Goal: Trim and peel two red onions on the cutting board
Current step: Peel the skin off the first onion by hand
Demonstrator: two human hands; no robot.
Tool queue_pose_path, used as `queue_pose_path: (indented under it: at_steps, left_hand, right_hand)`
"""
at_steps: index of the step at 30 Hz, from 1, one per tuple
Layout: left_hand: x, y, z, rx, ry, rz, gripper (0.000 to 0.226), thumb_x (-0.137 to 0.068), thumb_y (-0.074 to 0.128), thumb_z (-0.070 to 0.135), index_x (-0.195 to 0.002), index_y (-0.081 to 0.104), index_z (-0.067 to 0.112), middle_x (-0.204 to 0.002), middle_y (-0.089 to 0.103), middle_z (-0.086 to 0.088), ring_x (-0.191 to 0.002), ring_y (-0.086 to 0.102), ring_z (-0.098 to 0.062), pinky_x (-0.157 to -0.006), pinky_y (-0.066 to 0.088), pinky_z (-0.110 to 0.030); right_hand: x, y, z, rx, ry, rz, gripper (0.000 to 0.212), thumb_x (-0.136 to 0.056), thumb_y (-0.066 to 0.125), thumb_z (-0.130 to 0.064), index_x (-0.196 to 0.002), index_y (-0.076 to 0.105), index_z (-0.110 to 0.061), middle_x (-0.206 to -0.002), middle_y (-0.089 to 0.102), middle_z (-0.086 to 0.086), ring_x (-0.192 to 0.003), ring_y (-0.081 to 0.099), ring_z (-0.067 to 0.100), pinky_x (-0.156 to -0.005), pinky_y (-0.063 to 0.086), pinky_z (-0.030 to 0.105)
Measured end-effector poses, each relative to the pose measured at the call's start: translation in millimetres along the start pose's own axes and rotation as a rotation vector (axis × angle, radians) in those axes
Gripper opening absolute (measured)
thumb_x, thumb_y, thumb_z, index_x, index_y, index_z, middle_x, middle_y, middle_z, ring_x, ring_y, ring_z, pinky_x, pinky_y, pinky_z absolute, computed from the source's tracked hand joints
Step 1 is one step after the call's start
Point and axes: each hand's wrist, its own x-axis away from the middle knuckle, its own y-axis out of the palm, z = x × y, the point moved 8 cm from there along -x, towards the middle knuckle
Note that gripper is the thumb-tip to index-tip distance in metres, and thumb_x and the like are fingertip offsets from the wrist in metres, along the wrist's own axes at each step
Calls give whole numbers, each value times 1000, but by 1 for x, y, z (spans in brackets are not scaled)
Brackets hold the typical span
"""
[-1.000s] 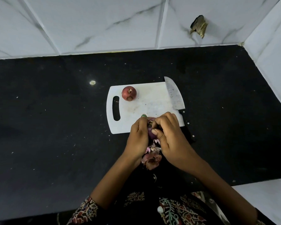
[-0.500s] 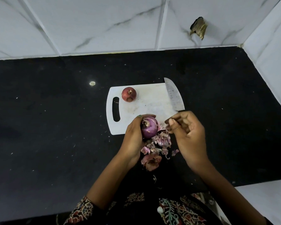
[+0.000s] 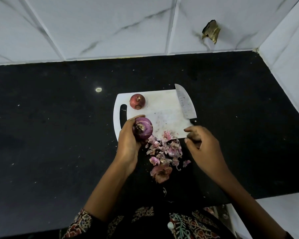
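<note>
My left hand [image 3: 128, 142] grips a peeled purple onion [image 3: 142, 128] over the near left corner of the white cutting board [image 3: 162, 107]. A second onion [image 3: 137, 101], still in its red-brown skin, sits at the board's far left beside the handle slot. My right hand [image 3: 203, 147] hovers at the board's near right corner with loosely curled fingers and nothing visible in them. A knife [image 3: 185, 102] lies along the board's right edge, its black handle partly hidden by my right hand.
A pile of pink and brown onion skins [image 3: 164, 152] lies on the black countertop [image 3: 59, 135] just in front of the board. White marble-tiled walls close off the back and the right side. The counter's front edge runs near my body.
My hands have separated: the right hand pulled away to the right from the onion. More skin scraps now lie in the pile. The left hand moved the onion slightly left.
</note>
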Motion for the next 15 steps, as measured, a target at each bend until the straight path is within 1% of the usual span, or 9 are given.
queue_pose_path:
  at_steps: [1,3,5,6,8,10,12,14,15]
  left_hand:
    - [-1,-2,1,3,3,18,33,-103,33,21,-100,65,15,-82,68,1,-70,63,-9,-56,48,-18]
    - [-2,-5,1,10,2,42,32,-103,34,21,-98,65,15,-84,66,-1,-74,60,-11,-58,47,-19]
    - [-3,-7,2,16,1,58,31,-103,34,20,-98,64,14,-85,65,-2,-75,58,-13,-60,45,-21]
    - [-4,-8,2,19,1,69,31,-103,34,20,-98,64,13,-86,65,-3,-76,58,-13,-60,44,-21]
    - [-7,-13,5,29,2,97,31,-102,34,20,-99,64,13,-88,64,-5,-76,57,-15,-60,43,-23]
    - [-10,-18,10,45,9,118,30,-102,36,21,-100,64,12,-88,64,-6,-73,58,-15,-57,43,-23]
    - [-13,-23,13,68,13,136,29,-101,37,20,-94,64,13,-86,64,-6,-69,58,-15,-54,43,-22]
    - [-16,-28,14,80,15,149,29,-100,37,20,-92,65,14,-89,63,-9,-70,58,-17,-53,44,-21]
    - [-17,-31,14,82,13,158,29,-100,38,21,-94,65,13,-92,63,-10,-72,58,-18,-53,44,-22]
  right_hand:
    - [-4,3,1,-9,-12,-15,23,-92,59,-11,-114,61,-16,-110,58,0,-97,58,3,-89,51,25]
    - [-15,14,-1,12,-59,-71,34,-97,51,-28,-129,53,-17,-131,48,-2,-123,46,9,-105,40,32]
    - [-28,30,0,105,-104,-167,55,-97,36,-48,-143,38,-17,-151,30,-2,-141,24,12,-114,22,32]
    - [-34,42,3,180,-126,-226,65,-95,27,-56,-148,28,-17,-158,18,-1,-145,11,12,-116,13,32]
    - [-41,66,13,339,-160,-357,85,-87,5,-72,-152,5,-16,-160,-5,0,-145,-10,9,-117,-3,32]
    - [-37,89,22,501,-219,-476,101,-73,-14,-81,-150,-10,-16,-158,-19,3,-143,-23,10,-117,-13,35]
    - [-18,108,21,595,-352,-578,98,-76,-13,-78,-150,-11,-14,-157,-21,4,-142,-27,11,-118,-14,42]
    - [7,114,9,490,-458,-683,81,-91,6,-67,-152,2,-14,-159,-9,1,-144,-19,7,-120,-5,41]
    - [18,113,4,385,-477,-734,70,-96,17,-59,-152,13,-16,-160,1,-1,-146,-9,4,-121,2,38]
